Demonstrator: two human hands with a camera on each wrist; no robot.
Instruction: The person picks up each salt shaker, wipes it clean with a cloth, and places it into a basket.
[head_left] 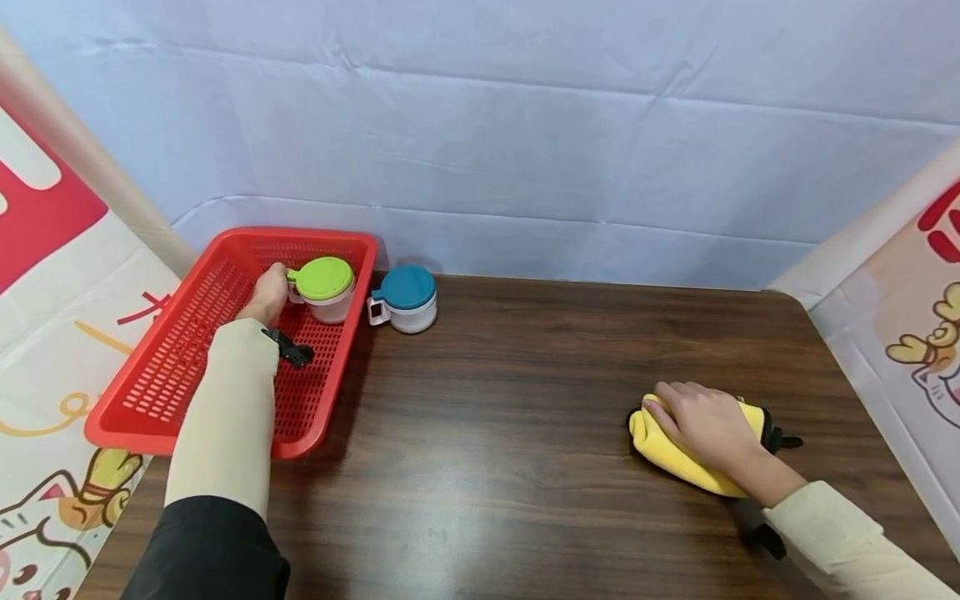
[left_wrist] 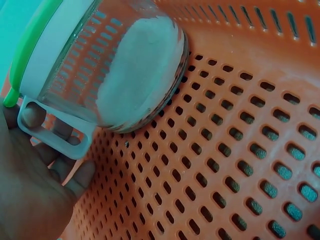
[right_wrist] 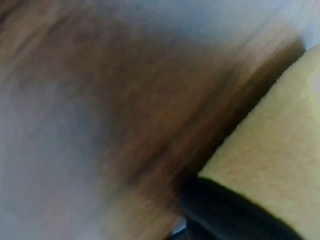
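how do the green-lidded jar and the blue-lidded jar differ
Lid: the green-lidded jar has a bright green top, the blue-lidded jar a deep blue one.
Place: the green-lidded jar is inside the red basket; the blue-lidded jar stands outside it on the table.
Contact: the left hand grips the green-lidded jar's handle; no hand touches the blue-lidded jar.
Shared: both have a white side handle.

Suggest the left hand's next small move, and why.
I'd probably lift the green-lidded jar straight up, over the rim of the red basket: the left hand holds its handle, the jar sits inside the basket, and a similar blue-lidded jar stands on the table just outside.
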